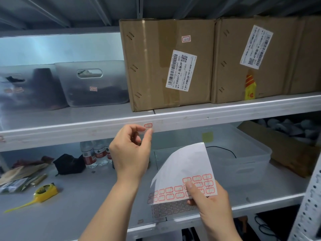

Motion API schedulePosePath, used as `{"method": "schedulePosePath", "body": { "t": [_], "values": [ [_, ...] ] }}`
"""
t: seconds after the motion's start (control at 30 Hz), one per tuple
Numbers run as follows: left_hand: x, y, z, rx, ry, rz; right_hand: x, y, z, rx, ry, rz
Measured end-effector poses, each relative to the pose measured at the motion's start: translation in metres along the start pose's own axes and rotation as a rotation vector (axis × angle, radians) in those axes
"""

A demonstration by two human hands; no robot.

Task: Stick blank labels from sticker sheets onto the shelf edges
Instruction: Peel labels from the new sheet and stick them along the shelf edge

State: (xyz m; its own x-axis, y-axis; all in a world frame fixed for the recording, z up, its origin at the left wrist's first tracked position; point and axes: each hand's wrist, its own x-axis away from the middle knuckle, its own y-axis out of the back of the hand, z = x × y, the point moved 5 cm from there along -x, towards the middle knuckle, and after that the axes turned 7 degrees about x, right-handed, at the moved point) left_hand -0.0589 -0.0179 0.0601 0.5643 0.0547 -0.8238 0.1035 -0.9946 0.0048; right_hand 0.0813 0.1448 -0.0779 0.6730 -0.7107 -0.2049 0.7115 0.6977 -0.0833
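A red-bordered blank label (148, 125) is stuck on the front edge of the middle shelf (225, 117). My left hand (130, 150) is raised just below it, thumb and fingers loosely curled, fingertips beside the label and holding nothing I can make out. My right hand (206, 204) grips a white sticker sheet (185, 173) by its lower part, thumb pressed on the rows of red-bordered labels; the sheet's top curls back. A second sticker sheet (172, 209) lies flat on the lower shelf under it.
Two cardboard boxes (166, 63) (260, 58) and translucent bins (93, 84) stand on the middle shelf. On the lower shelf are a yellow tape measure (46, 191), water bottles (94, 153), a black pouch (69, 164), a clear lidded tub (239, 157) and a low carton (284, 148). A perforated upright (309, 202) is at right.
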Motion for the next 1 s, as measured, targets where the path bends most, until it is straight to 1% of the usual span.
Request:
{"method": "schedulePosePath", "body": {
  "t": [0.03,0.1,0.17,0.27,0.4,0.5,0.67,0.83,1.0],
  "values": [
    [0.009,-0.002,-0.005,0.014,-0.029,0.034,0.001,0.001,0.003,-0.008,0.004,0.007],
    [0.031,-0.009,-0.015,0.034,-0.07,0.159,0.002,0.003,0.012,-0.022,0.022,0.01],
    [0.054,-0.019,-0.023,0.03,-0.073,0.281,0.004,0.005,0.02,-0.053,0.021,0.007],
    [0.076,-0.028,-0.034,0.042,-0.064,0.345,0.007,0.009,0.036,-0.102,0.023,0.012],
    [0.086,-0.034,-0.048,0.076,-0.126,0.362,0.009,0.021,0.046,-0.157,0.007,0.011],
    [0.088,-0.038,-0.056,0.098,-0.141,0.369,0.009,0.028,0.053,-0.229,-0.007,0.022],
    [0.087,-0.046,-0.064,0.135,-0.131,0.361,0.006,0.031,0.065,-0.347,-0.023,0.039],
    [0.089,-0.048,-0.065,0.152,-0.073,0.341,0.005,0.033,0.066,-0.412,-0.05,0.06],
    [0.087,-0.051,-0.07,0.181,-0.047,0.312,0.001,0.035,0.068,-0.467,-0.044,0.124]
  ]
}}
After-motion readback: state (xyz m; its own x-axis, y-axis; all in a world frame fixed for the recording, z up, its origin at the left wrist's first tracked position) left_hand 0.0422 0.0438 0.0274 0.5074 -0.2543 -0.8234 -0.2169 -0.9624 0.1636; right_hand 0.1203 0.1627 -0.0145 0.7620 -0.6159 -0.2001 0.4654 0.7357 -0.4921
